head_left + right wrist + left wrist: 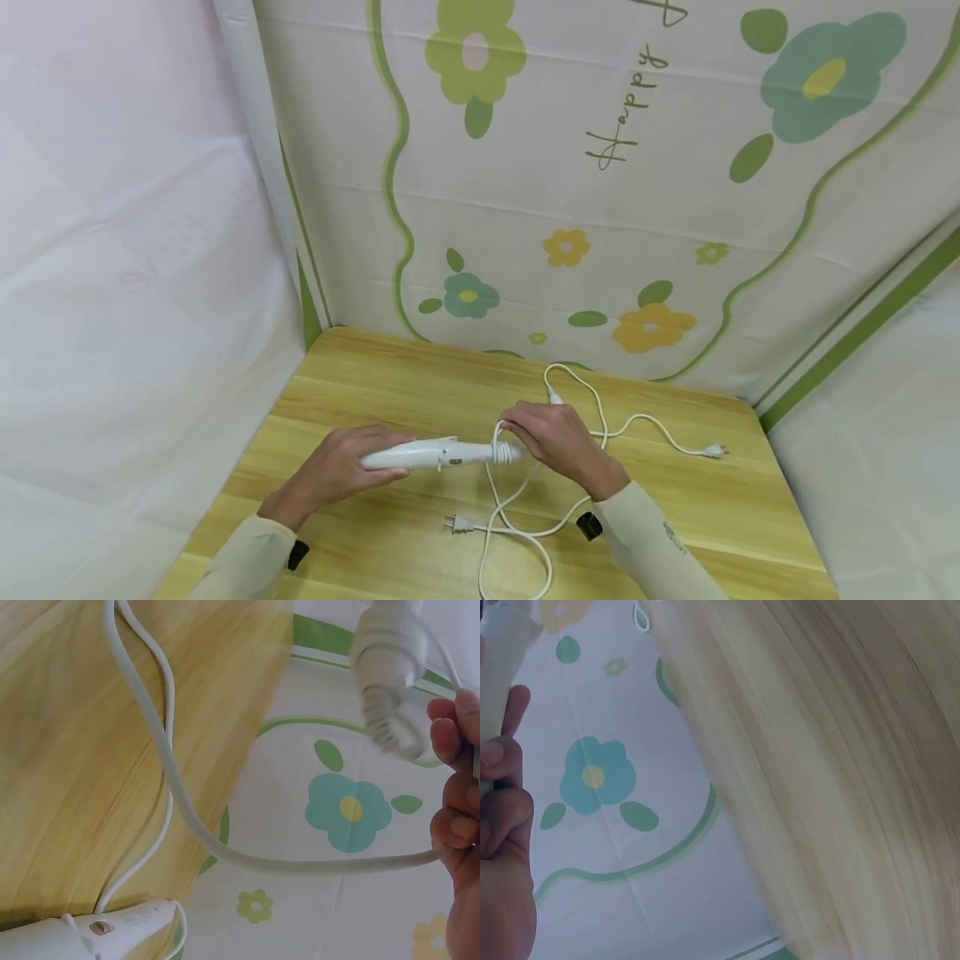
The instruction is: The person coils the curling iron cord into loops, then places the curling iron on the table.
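In the head view my left hand (347, 462) grips the wide end of a white, tapered electric appliance (416, 455) with a small dark switch. Several turns of its white cord (501, 452) wrap the narrow end. My right hand (551, 442) pinches the cord beside those turns. From the right wrist, a length of cord (322, 866) runs out of the curled fingers, with the wrapped end (390, 667) beyond them. Part of the appliance (501, 671) and the left fingers show at the edge of the left wrist view.
A second white appliance (112, 930) lies on the wooden table (360, 375). One plug (459, 523) lies in front, another plug (714, 451) at the right, with looped cords between. A flowered cloth wall (517, 192) stands behind the table.
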The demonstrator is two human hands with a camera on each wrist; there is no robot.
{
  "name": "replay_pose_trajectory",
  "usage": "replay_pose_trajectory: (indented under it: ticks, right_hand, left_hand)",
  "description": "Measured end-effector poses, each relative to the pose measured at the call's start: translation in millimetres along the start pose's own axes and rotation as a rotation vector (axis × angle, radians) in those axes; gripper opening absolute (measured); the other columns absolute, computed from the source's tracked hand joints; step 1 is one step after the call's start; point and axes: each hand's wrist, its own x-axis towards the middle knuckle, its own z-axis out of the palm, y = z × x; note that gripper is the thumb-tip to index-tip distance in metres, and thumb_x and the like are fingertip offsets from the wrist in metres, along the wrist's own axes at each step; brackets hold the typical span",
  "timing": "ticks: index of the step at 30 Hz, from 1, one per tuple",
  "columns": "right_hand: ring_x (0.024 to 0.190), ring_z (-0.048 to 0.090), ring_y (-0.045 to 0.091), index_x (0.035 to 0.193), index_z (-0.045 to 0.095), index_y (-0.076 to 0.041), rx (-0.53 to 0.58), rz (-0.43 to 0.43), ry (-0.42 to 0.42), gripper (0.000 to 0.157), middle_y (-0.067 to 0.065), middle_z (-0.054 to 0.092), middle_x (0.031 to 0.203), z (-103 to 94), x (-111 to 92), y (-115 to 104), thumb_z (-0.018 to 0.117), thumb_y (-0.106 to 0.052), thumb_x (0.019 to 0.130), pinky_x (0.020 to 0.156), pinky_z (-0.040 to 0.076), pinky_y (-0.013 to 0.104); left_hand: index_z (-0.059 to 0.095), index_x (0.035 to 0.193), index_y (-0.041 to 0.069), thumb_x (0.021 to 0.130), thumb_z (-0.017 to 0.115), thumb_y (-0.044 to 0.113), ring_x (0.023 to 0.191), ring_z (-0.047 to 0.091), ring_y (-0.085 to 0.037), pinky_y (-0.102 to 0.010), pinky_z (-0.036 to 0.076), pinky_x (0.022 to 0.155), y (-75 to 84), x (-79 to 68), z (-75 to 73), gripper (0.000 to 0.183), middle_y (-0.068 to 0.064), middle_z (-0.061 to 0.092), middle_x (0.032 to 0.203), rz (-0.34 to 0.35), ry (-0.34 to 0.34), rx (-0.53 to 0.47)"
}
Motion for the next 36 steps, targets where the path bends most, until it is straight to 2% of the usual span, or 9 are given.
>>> replay_pose_trajectory:
  ticks: [7, 11, 16, 18, 21, 23, 26, 32, 36]
  right_hand:
    - [0.072, 0.068, 0.001, 0.110, 0.082, -0.016, 0.018, 0.013, -0.064, 0.016, -0.008, 0.076, 0.095, -0.5, -6, 3, 0.071, -0.027, 0.107, 0.062, 0.055, 0.021]
    - [0.077, 0.071, 0.002, 0.117, 0.081, -0.016, 0.060, 0.032, -0.082, 0.023, -0.008, 0.078, 0.099, 0.5, -10, 1, 0.062, -0.029, 0.113, 0.067, 0.059, 0.022]
    - [0.085, 0.076, 0.007, 0.123, 0.078, -0.016, 0.158, 0.084, -0.065, 0.027, -0.004, 0.079, 0.104, 10.0, -15, -6, 0.054, -0.028, 0.117, 0.076, 0.062, 0.025]
    - [0.087, 0.077, 0.011, 0.118, 0.077, -0.013, 0.161, 0.103, -0.063, 0.024, -0.001, 0.079, 0.104, 14.0, -18, -12, 0.057, -0.025, 0.115, 0.077, 0.063, 0.028]
    - [0.086, 0.076, 0.015, 0.102, 0.077, -0.011, 0.129, 0.117, -0.060, 0.024, 0.003, 0.078, 0.099, 19.2, -21, -18, 0.060, -0.023, 0.114, 0.075, 0.062, 0.031]
    - [0.078, 0.072, 0.013, 0.090, 0.075, -0.013, 0.104, 0.123, -0.051, 0.034, 0.000, 0.075, 0.089, 21.5, -22, -20, 0.057, -0.027, 0.116, 0.070, 0.060, 0.030]
    - [0.066, 0.065, 0.005, 0.085, 0.074, -0.017, 0.080, 0.129, -0.047, 0.042, -0.007, 0.072, 0.078, 24.7, -20, -23, 0.052, -0.032, 0.117, 0.062, 0.054, 0.024]
    - [0.063, 0.056, -0.003, 0.097, 0.075, -0.017, 0.090, 0.148, -0.044, 0.007, -0.012, 0.066, 0.072, 26.8, -15, -26, 0.076, -0.012, 0.103, 0.059, 0.049, 0.019]
    - [0.066, 0.052, -0.005, 0.107, 0.077, -0.012, 0.111, 0.179, -0.060, 0.007, -0.011, 0.067, 0.076, 23.1, -14, -25, 0.076, -0.008, 0.102, 0.059, 0.047, 0.015]
  left_hand:
    - [0.080, 0.131, 0.017, 0.086, 0.094, 0.024, 0.089, 0.072, -0.005, -0.025, 0.059, 0.068, -2.4, -3.5, -0.6, 0.048, -0.003, 0.083, 0.111, -0.059, -0.039, -0.213]
    - [0.081, 0.129, 0.015, 0.085, 0.095, 0.020, 0.088, 0.071, -0.003, -0.026, 0.059, 0.068, -0.8, -4.8, 2.0, 0.047, -0.004, 0.083, 0.112, -0.151, -0.043, -0.329]
    - [0.081, 0.129, 0.013, 0.086, 0.093, 0.015, 0.090, 0.073, -0.007, -0.029, 0.059, 0.070, 3.3, -3.9, 3.7, 0.044, -0.008, 0.082, 0.122, -0.292, 0.000, -0.434]
    - [0.081, 0.130, 0.014, 0.087, 0.093, 0.012, 0.088, 0.073, -0.008, -0.030, 0.059, 0.068, 4.9, -3.0, 4.1, 0.044, -0.010, 0.082, 0.125, -0.349, 0.019, -0.472]
    - [0.080, 0.130, 0.014, 0.088, 0.091, 0.011, 0.085, 0.072, -0.009, -0.031, 0.059, 0.066, 7.2, -1.9, 5.7, 0.044, -0.011, 0.081, 0.127, -0.407, 0.041, -0.509]
    - [0.080, 0.131, 0.014, 0.088, 0.091, 0.012, 0.085, 0.072, -0.009, -0.031, 0.059, 0.066, 8.8, -1.6, 7.2, 0.044, -0.011, 0.081, 0.127, -0.428, 0.055, -0.507]
    - [0.081, 0.130, 0.015, 0.088, 0.092, 0.014, 0.089, 0.073, -0.009, -0.031, 0.060, 0.068, 10.7, -1.6, 9.8, 0.044, -0.010, 0.081, 0.126, -0.447, 0.091, -0.470]
    - [0.081, 0.130, 0.017, 0.086, 0.094, 0.018, 0.094, 0.074, -0.008, -0.028, 0.061, 0.073, 11.0, 1.5, 11.9, 0.045, -0.008, 0.083, 0.121, -0.438, 0.183, -0.292]
    - [0.082, 0.129, 0.018, 0.084, 0.095, 0.013, 0.087, 0.070, -0.005, -0.026, 0.058, 0.069, 8.4, 4.0, 8.5, 0.047, -0.007, 0.084, 0.116, -0.474, 0.284, -0.193]
